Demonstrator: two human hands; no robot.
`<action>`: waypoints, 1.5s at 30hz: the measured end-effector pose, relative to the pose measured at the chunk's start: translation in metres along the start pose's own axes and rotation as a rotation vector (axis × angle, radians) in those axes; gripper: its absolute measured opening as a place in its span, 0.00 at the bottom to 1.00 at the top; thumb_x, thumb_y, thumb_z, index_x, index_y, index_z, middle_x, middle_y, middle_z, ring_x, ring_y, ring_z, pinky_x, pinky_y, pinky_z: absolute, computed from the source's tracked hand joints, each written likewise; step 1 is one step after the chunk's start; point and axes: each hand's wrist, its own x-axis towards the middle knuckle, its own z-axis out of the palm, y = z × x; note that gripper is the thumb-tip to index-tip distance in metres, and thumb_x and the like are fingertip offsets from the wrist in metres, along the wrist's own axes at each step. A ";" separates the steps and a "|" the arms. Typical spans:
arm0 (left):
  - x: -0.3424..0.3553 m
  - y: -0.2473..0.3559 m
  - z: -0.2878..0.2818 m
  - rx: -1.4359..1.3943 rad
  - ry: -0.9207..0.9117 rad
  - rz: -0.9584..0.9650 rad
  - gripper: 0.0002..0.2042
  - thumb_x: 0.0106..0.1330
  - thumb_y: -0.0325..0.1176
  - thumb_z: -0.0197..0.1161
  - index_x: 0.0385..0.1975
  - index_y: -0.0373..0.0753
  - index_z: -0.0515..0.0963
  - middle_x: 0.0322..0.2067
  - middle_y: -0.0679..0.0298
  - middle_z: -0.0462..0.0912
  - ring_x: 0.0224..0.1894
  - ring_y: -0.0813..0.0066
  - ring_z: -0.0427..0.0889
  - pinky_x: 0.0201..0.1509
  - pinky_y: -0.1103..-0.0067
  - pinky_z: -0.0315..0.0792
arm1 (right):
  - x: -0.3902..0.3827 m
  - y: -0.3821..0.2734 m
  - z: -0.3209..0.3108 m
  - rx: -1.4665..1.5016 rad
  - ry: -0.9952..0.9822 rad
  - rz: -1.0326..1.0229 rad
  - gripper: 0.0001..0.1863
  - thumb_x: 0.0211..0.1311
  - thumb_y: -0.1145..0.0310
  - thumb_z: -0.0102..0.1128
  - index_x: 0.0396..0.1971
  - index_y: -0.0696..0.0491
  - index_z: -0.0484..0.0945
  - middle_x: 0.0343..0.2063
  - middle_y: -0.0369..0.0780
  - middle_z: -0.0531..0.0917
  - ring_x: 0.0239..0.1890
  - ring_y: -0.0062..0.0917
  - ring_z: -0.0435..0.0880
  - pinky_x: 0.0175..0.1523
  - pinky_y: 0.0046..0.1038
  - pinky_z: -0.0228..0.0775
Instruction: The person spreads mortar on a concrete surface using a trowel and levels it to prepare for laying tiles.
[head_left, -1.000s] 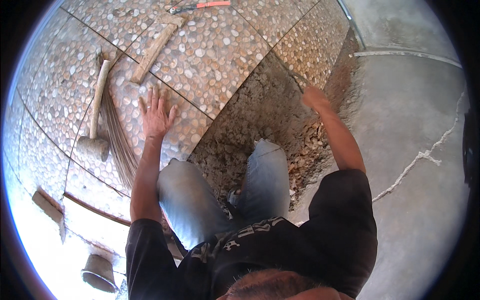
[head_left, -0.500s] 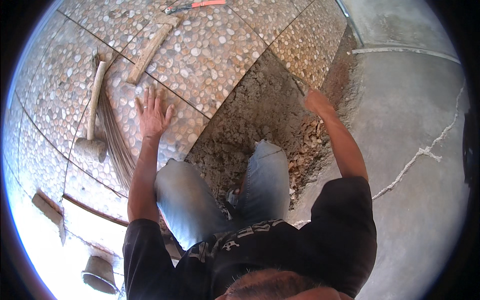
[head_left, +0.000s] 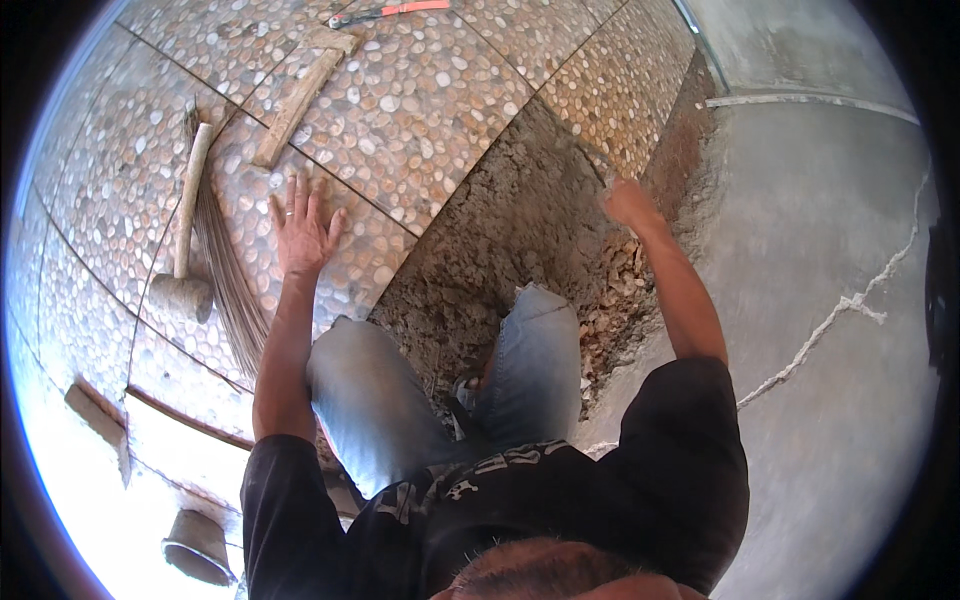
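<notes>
Pretty rough-looking floor job here: a large area is covered by pebble-patterned tiles in cream, tan and orange-brown (head_left: 440,100), with smooth grey concrete (head_left: 800,260) spread along the right side and crossed by a pale, lumpy line (head_left: 815,345). Between the two, a patch of rough, brown-grey mortar (head_left: 500,205) is left exposed, and some broken, tan rubble (head_left: 618,290) is heaped along its right edge. The bare left hand (head_left: 305,230) is laid open and palm down on the pebble-patterned tile just left of that patch, fingers spread, with a ring worn on one of them. The bare right hand (head_left: 630,203) is closed in a fist around a thin, dark tool (head_left: 598,170), held at the far right end of the mortar, right by the next tile; it's mostly hidden and blurry, so its exact kind can't be made out. Near the left hand, a mallet with a pale wooden handle and a chunky cylindrical head (head_left: 183,296) is laid over a long bundle of thin brown sticks (head_left: 230,275), and an L-shaped piece of weathered wood (head_left: 295,110) is set down just beyond the fingertips. Farther up, a red-handled tool (head_left: 415,6) is partly cut off by the frame. A grey bucket (head_left: 198,546) is seen tipped in the bright lower-left corner.
</notes>
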 end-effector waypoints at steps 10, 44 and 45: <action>0.000 0.003 -0.008 0.021 -0.058 -0.019 0.30 0.66 0.55 0.44 0.66 0.48 0.57 0.69 0.59 0.50 0.72 0.63 0.44 0.72 0.57 0.33 | 0.024 -0.031 0.032 0.146 -0.090 0.073 0.19 0.60 0.71 0.45 0.48 0.66 0.71 0.46 0.56 0.77 0.49 0.48 0.77 0.53 0.42 0.69; 0.002 0.001 -0.001 0.017 -0.001 0.006 0.30 0.66 0.56 0.43 0.65 0.47 0.59 0.68 0.59 0.52 0.72 0.62 0.45 0.72 0.55 0.32 | 0.026 -0.031 0.022 0.323 0.055 0.004 0.22 0.64 0.62 0.46 0.50 0.65 0.70 0.41 0.59 0.78 0.46 0.51 0.78 0.50 0.44 0.70; 0.002 0.001 0.000 0.015 0.003 0.006 0.30 0.66 0.56 0.43 0.65 0.47 0.59 0.68 0.59 0.52 0.72 0.62 0.45 0.72 0.55 0.32 | 0.028 -0.029 0.019 0.346 0.097 -0.010 0.23 0.64 0.61 0.46 0.50 0.65 0.70 0.41 0.59 0.78 0.46 0.51 0.77 0.51 0.44 0.70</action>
